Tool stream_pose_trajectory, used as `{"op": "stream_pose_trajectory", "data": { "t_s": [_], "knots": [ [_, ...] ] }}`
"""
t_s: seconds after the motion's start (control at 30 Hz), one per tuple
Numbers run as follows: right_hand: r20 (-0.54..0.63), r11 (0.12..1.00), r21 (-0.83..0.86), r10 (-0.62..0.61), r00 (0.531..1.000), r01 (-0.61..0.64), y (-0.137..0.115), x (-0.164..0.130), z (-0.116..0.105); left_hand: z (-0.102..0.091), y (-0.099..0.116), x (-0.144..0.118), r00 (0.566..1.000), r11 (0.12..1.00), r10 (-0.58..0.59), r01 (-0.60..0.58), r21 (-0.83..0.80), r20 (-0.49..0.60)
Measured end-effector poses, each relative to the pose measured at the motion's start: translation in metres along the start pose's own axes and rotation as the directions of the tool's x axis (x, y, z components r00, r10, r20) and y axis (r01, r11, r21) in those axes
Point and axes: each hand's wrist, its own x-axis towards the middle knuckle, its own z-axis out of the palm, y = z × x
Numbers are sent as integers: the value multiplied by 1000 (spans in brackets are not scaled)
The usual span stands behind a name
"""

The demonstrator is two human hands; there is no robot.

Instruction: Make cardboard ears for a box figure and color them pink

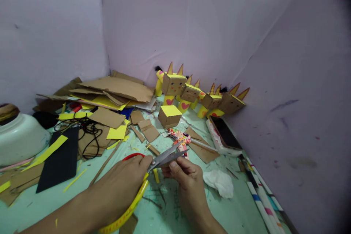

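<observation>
My left hand (127, 179) is closed around a pair of scissors (164, 156) with a red handle; the grey blades are parted and point right. A curved yellow strip with orange marks (128, 212) runs below my left hand and wrist; how it is held I cannot tell. My right hand (189, 181) is closed with thumb and fingers bunched beside the blade tips. Whatever it pinches is hidden. Just beyond the blades lies a colourful patterned object (179, 137) with a pale stick. Farther back sits a small cardboard box (170, 116) with a yellow top.
Cardboard figures with yellow horns (175, 84) stand along the back wall. Cardboard sheets (120, 87), black cord (91, 131) and yellow paper scraps (117, 132) are heaped left. On the right are a phone (226, 131) on a white box, crumpled tissue (219, 182) and striped tubes (260, 201).
</observation>
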Motion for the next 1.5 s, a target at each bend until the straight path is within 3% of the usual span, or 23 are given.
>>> {"op": "stream_pose_trajectory", "data": {
  "t_s": [0.33,0.6,0.73,0.9,1.03,1.17,1.33,1.43,1.5],
  "knots": [
    [-4,999,-40,-21,1000,21,1,0,-1,4,0,0,1000,997,-16,14,77,26],
    [-6,999,-40,6,1000,-6,-3,0,0,11,-11,1,999,995,33,-30,95,-28],
    [-33,979,186,97,995,-89,-6,3,2,-1,-19,5,998,999,29,-28,26,-51],
    [-165,846,497,309,936,-192,-18,6,8,-28,-44,12,955,941,-240,273,201,-172],
    [-131,813,552,302,944,-184,-24,5,9,-36,-69,12,934,898,-313,351,265,-173],
    [-110,799,575,290,951,-178,-24,4,8,-36,-77,12,926,880,-345,377,289,-157],
    [-123,806,566,290,949,-173,-22,3,9,-37,-74,9,955,901,-235,284,330,-179],
    [-132,805,575,264,956,-143,-23,4,8,-40,-71,9,937,923,-240,301,239,-255],
    [-135,805,579,251,959,-129,-24,4,7,-41,-67,10,904,959,-255,283,33,-344]
  ]
}}
